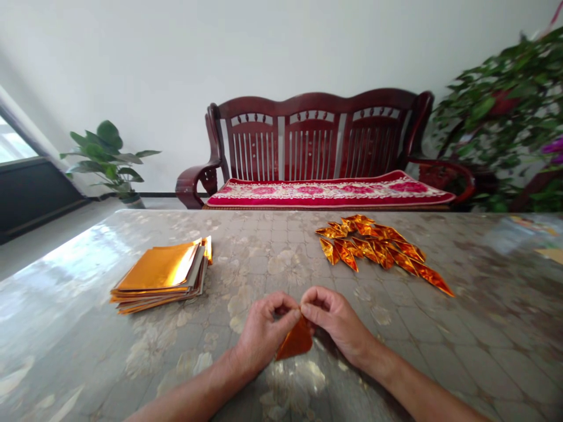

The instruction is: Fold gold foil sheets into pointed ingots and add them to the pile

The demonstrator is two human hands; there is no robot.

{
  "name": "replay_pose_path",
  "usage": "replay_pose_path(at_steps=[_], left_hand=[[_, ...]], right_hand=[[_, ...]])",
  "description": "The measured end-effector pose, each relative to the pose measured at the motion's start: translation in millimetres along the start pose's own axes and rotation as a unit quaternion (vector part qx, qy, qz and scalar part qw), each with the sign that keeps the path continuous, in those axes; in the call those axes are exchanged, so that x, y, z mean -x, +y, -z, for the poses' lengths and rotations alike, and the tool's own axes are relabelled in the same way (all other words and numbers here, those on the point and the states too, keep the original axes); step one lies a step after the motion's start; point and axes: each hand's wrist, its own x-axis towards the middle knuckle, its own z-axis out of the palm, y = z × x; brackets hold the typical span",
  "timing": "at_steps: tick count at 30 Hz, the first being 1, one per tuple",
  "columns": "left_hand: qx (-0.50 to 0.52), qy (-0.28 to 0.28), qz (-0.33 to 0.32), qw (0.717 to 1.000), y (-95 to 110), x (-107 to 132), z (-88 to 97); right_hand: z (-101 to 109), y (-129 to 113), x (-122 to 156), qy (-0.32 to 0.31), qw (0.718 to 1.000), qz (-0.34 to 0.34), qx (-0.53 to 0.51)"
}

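Orange foil piece [295, 339] pinched by left hand [264, 328], right hand [336, 322] (both grips closed).

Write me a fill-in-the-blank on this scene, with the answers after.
The left hand and right hand pinch the top of a folded foil piece shaped like a ____.
A stack of foil sheets lies on the table to the ____ of the hands.
The wooden bench beyond the table has a ____ seat cushion.
Missing words: triangle; left; red.
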Motion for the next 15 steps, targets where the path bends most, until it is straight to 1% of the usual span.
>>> replay_pose_path(at_steps=[4, 7, 11, 15], left_hand=[[0.008, 0.009, 0.011, 1.0, 0.3, 1.0, -1.3], [0.015, 0.004, 0.015, 1.0, -0.7, 0.5, -1.7], [0.032, -0.009, 0.024, 0.999, 0.0, -1.0, -1.5], [0.012, -0.02, 0.02, 1.0, 4.2, -1.2, -1.2]], right_hand=[[-1.6, 2.1, -0.3, 0.012, 1.0, 0.007, 0.025], [-1.7, 3.5, -1.2, 0.018, 0.998, 0.016, 0.054], [-0.3, 4.4, -2.5, 0.032, 0.989, 0.054, 0.132], [-0.1, 4.5, -2.4, 0.067, 0.977, 0.088, 0.181]])
